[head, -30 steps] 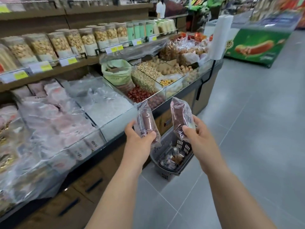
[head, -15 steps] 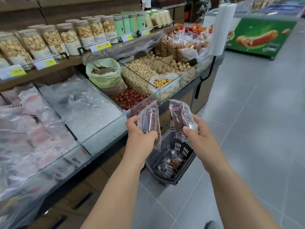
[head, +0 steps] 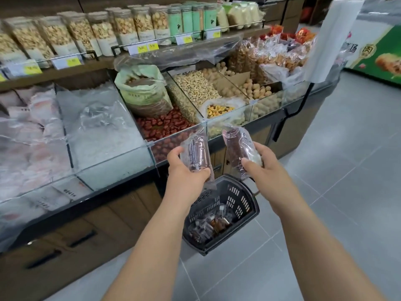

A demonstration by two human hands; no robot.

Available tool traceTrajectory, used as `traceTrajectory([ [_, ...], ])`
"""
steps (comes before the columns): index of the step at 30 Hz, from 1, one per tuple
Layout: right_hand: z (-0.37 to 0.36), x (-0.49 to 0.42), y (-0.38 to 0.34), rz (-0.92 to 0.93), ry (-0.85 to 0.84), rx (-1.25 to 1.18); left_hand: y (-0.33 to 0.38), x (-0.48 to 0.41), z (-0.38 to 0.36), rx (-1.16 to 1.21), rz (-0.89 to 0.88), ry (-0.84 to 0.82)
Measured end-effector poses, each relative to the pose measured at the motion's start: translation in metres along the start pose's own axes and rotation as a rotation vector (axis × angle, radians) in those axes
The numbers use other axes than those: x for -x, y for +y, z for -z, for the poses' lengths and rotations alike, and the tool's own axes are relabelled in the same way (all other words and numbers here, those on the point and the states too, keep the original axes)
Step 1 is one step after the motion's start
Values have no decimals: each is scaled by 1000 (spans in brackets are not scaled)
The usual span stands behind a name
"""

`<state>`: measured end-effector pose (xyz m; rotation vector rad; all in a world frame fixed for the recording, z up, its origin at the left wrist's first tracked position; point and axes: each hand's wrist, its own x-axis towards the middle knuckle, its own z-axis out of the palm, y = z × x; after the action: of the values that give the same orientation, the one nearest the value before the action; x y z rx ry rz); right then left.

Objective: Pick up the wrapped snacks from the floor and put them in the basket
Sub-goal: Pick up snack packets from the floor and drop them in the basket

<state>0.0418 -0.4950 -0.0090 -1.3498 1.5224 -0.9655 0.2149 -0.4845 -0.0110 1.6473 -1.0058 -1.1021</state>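
Head view, entry one: hands?

— Left hand (head: 186,173): clamped round the lower end of a first wrapped snack (head: 198,151); clear wrapper, dark brown filling, held upright. Right hand (head: 264,168): clamped likewise on a second wrapped snack (head: 237,146); top tilted leftward, whitish patch down by the fingers. Both hands raised side by side, apart, not touching.

Whereabouts of those two packs?

— In the air in front of the glass-fronted counter (head: 112,161); above the basket (head: 239,202), clear of its rim.

Basket?

— Dark plastic, slotted walls; standing on the grey tiled floor (head: 338,174), just beside the counter's wooden base; below and between the two forearms. Further wrapped snacks (head: 213,225) lying at the bottom; count unclear.

Remaining stock?

— Glass bins along the counter, left to right: pale sealed packets (head: 32,135); one bin under crinkled clear film (head: 97,120); red dates (head: 161,124) with a green sack (head: 144,92) behind them; peanuts (head: 195,84); round pale nuts further on. Shelf above: tall clear jars (head: 138,20) of nuts, yellow price tags below them. Far end of counter: white roll of plastic bags (head: 332,40) on a dark pole. Beyond it: green freezer cabinet (head: 378,51) with a food picture. Under the counter: wooden drawers (head: 82,240) with dark handles.
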Motion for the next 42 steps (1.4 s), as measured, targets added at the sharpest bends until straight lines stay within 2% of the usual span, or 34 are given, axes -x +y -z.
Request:
traceTrajectory([
  [9,17,-44,37,-81,-77,29,-22,-20,-43,-69,89,58],
  [19,-9,-100,68,-157,-231,98,-46,-78,-56,30,243,148],
  [27,-37,-141,87,-179,-255,165,-68,-122,-55,-32,341,160],
  [31,-49,-160,103,-192,-330,196,-85,-140,-63,-77,377,195],
  [37,-68,-195,138,-233,-459,283,-135,-173,-77,-142,441,227],
  [42,-98,-217,198,-217,-567,510,-205,-193,-101,-155,538,238],
])
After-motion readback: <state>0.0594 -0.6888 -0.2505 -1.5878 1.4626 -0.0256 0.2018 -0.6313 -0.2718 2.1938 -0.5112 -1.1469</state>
